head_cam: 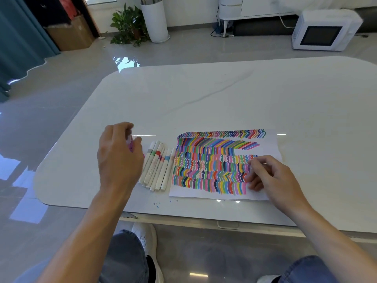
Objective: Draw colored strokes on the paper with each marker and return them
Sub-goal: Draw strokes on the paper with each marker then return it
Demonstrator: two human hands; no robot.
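Observation:
A white sheet of paper (271, 144) lies on the table, covered with rows of coloured strokes. To its left, several white markers (158, 166) with coloured bands lie side by side. My left hand (118, 156) hovers just left of that row and grips a pink marker (130, 145), mostly hidden behind the fingers. My right hand (267, 174) rests on the paper's lower right part with its fingers curled; I cannot see whether it holds anything.
The white marble-look table (224, 94) stretches wide beyond the paper. Small blue ink specks (157, 204) mark the table near its front edge. On the floor beyond stand a white microwave (324, 31), a potted plant (128, 23) and a cardboard box (69, 33).

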